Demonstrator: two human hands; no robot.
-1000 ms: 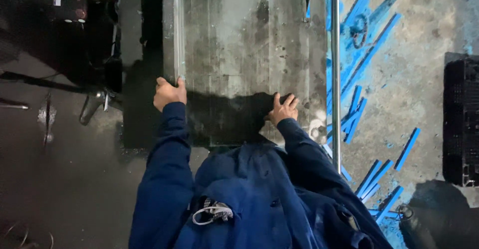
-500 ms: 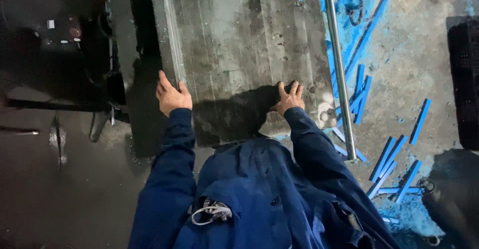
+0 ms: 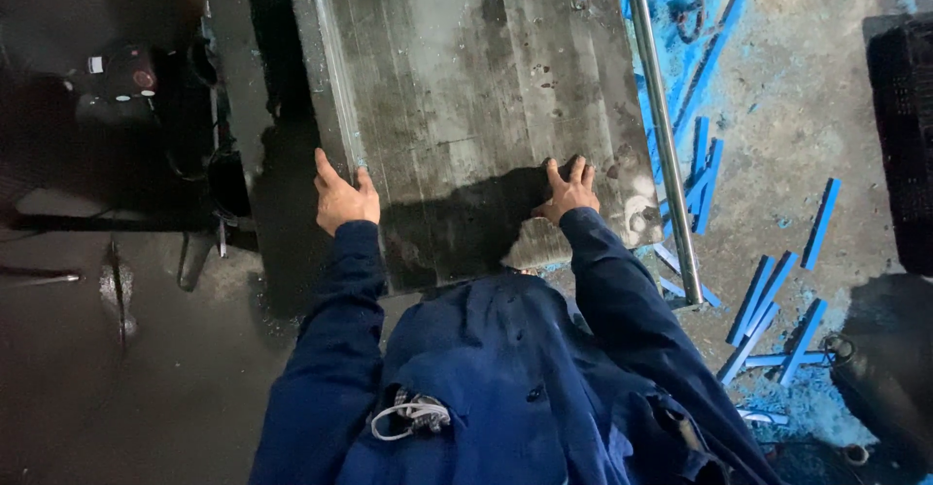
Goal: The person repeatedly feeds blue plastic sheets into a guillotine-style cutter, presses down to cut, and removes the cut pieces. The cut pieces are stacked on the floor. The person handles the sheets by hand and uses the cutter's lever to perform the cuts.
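Both palms press flat and open, gripping nothing, on the grimy grey steel slab (image 3: 476, 106), left hand (image 3: 342, 198) at its left edge, right hand (image 3: 569, 193) near its right, seemingly mid-push, needing steady forward force.

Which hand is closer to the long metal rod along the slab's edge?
Right. The right hand lies flat on the grey slab, close to the metal rod; the left hand rests at the slab's opposite edge.

Grimy workshop floor, dim on the left.
Dusty concrete floor (image 3: 807, 125) stained blue, strewn with blue strips (image 3: 773, 295); a black crate (image 3: 899, 135) at right.
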